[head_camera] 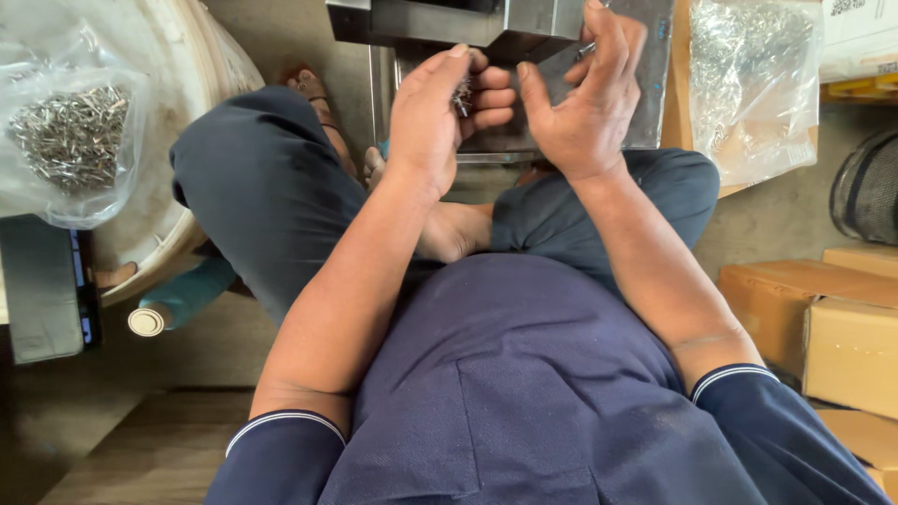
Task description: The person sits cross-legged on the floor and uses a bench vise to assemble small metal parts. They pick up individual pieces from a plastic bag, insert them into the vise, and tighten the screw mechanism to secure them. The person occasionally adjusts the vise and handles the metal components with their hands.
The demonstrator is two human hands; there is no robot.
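Note:
My left hand (440, 108) is cupped in front of a grey metal machine (524, 33), its fingers curled around a small bunch of metal pins (462, 95). My right hand (585, 93) is raised just beside it, thumb pointing toward the left hand, with its fingertips up against the machine's metal block; a thin pin seems pinched near them, but it is mostly hidden. Both forearms reach out over my lap, in dark blue trousers and shirt.
A clear plastic bag of metal pins (70, 140) lies at the left on a round white tub (178, 140). Another clear bag of shiny parts (753, 84) rests at the upper right. Cardboard boxes (823, 318) stand at the right. A teal tube (182, 299) lies on the floor.

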